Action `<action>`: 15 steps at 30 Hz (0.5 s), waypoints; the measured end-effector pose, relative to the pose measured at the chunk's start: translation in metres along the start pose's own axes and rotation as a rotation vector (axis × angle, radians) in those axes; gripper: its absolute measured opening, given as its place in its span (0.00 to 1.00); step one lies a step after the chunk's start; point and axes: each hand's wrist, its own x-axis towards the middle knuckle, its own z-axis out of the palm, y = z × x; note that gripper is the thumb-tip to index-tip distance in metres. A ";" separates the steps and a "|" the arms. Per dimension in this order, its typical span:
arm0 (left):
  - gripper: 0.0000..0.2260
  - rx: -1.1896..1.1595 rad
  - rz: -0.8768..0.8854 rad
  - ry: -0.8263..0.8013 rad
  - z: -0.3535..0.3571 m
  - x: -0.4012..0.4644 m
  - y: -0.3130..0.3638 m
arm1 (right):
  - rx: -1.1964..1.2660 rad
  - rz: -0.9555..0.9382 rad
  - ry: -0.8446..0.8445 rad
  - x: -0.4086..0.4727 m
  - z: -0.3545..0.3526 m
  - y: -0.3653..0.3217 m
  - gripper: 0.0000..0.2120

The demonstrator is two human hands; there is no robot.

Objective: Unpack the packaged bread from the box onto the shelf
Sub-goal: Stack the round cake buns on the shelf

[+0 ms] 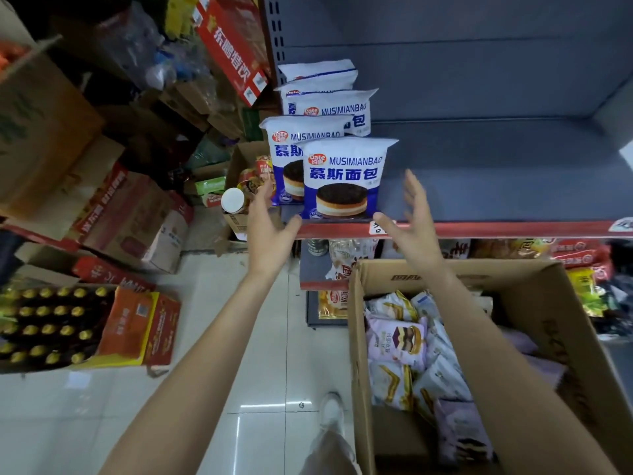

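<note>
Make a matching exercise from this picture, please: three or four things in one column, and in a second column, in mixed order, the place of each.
Things:
1. front blue-and-white bread packet
2. pale lilac bread packet
3. case of dark gold-capped bottles
4. open right hand

Places:
A. on the tiled floor, far left
B. inside the brown cardboard box
C. upright at the grey shelf's red front edge
D. just right of the front packet, holding nothing

Pairs: 1-C, 2-B, 3-A, 4-D
</note>
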 end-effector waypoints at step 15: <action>0.15 0.614 -0.052 -0.845 0.150 -0.165 -0.061 | -0.695 0.475 -0.471 -0.170 -0.182 0.209 0.16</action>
